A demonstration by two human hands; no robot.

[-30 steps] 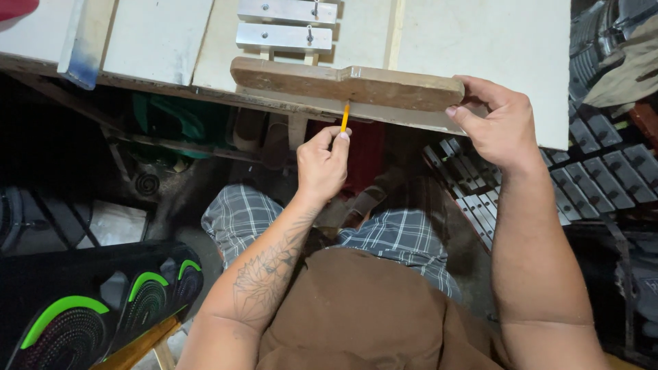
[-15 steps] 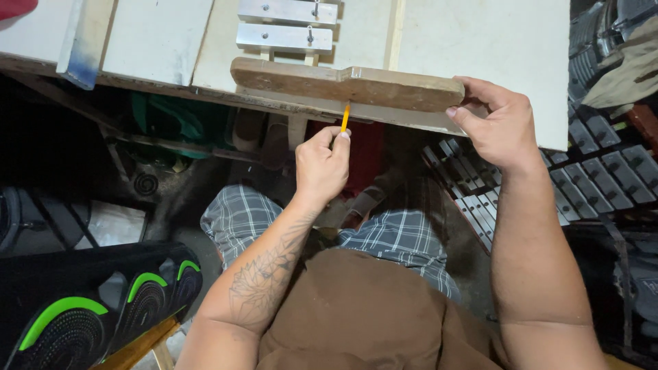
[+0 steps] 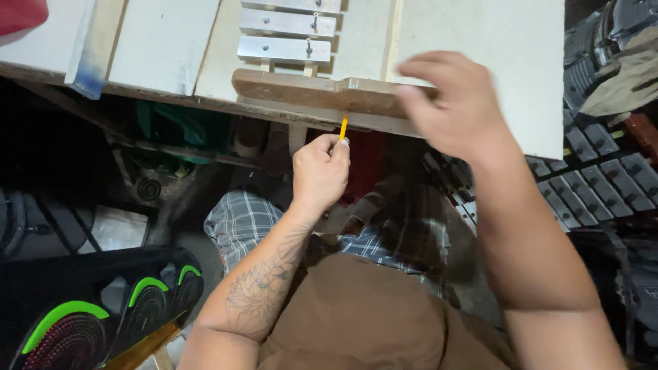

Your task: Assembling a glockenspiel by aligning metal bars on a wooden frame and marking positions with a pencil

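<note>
Both hands are seen above the lap, near the front edge of a pale wooden workbench (image 3: 480, 27). An orange pencil (image 3: 343, 127) is pinched in the closed left hand (image 3: 319, 171), just above centre of the frame; its long axis is held nearly upright in the picture, tilted slightly to the right, with the tip pointed up at the lower edge of a brown wooden strip (image 3: 308, 90). Whether the tip is actually touched to the wood cannot be told. That strip is laid along the bench edge, its long axis run left to right across the upper middle of the frame, dipped slightly toward the right. Its right end is overlapped by the right hand (image 3: 456, 103), which is blurred, with fingers loosely spread and nothing clamped in it; contact with the strip cannot be judged. Three grey metal bars (image 3: 288, 27) are seen on the bench just above the strip.
</note>
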